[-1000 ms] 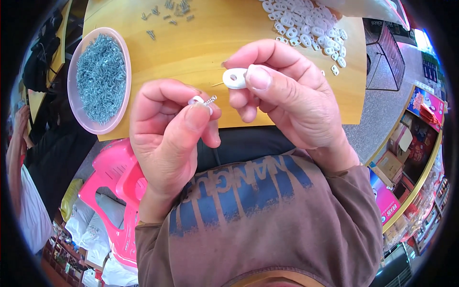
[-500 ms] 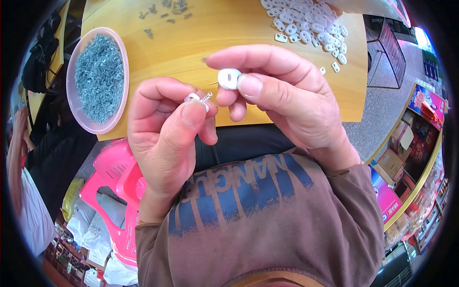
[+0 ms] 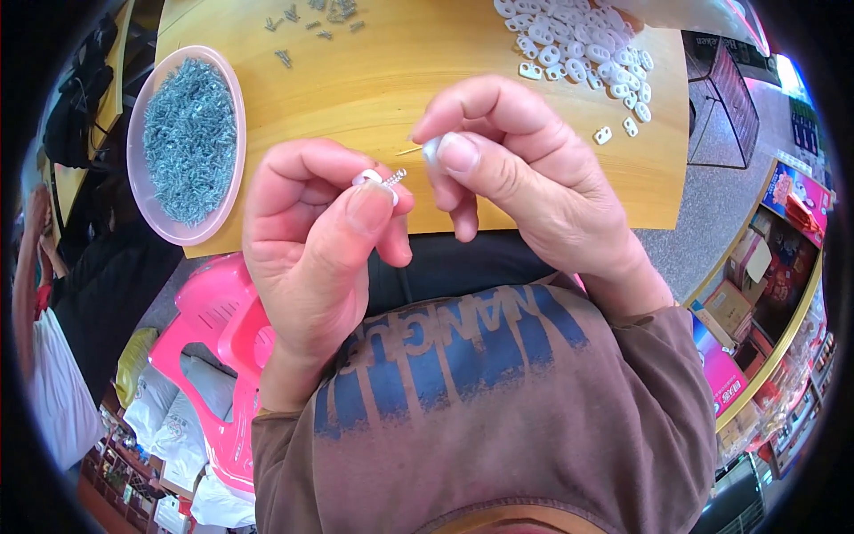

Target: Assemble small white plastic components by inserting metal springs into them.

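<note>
Left hand [image 3: 316, 240] pinches a small screw [image 3: 394, 177] with a white clip; right hand [image 3: 525, 178] pinches another white clip [image 3: 431, 148]; assembly under way; next, likely lining the two pieces up.

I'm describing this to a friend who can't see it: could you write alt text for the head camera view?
Seen from above, a person's left hand pinches a small screw with a white plastic piece while the right hand holds another white piece beside it. Below lies a wooden table with a pink bowl of screws and a pile of white pieces.
</note>
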{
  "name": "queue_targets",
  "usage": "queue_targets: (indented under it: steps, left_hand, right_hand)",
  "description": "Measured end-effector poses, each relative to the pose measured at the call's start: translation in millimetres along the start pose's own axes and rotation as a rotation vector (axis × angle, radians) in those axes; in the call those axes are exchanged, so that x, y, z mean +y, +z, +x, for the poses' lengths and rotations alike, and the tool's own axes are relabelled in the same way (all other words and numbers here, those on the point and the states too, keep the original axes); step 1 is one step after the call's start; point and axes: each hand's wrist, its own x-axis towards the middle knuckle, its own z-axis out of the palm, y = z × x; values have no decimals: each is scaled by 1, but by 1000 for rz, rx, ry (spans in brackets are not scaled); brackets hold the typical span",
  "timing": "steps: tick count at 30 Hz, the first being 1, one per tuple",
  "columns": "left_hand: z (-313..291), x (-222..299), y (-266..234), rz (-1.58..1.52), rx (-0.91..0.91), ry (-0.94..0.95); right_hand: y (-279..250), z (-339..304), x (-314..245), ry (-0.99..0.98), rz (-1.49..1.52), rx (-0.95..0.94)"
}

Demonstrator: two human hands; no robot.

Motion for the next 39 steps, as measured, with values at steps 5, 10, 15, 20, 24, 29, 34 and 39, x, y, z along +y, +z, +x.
queue_targets:
  steps: [5, 10, 15, 20, 24, 29, 34, 39]
  left_hand:
    - [2, -1, -1, -16, -9, -1]
    - [2, -2, -5, -15, -1, -2]
    - [3, -2, -6, -24, -2, -17]
    - [3, -3, -6, -31, -2, -16]
    - [2, -4, -5, -15, -12, -14]
    - [2, -5, -4, -21, -9, -15]
    - [2, -4, -4, -31, -18, -31]
    - [-1, -5, -3, -33, -7, -40]
  right_hand:
    - [-4, 4, 4, -45, -79, 13]
    - [-6, 8, 6, -87, 6, 63]
    - [-10, 9, 7, 12, 189, 83]
    - [-9, 10, 5, 73, 267, 115]
    - [-10, 10, 7, 47, 246, 146]
    - [-10, 8, 6, -15, 163, 153]
    - [-6, 6, 3, -127, 118, 117]
    - [-2, 1, 2, -160, 92, 50]
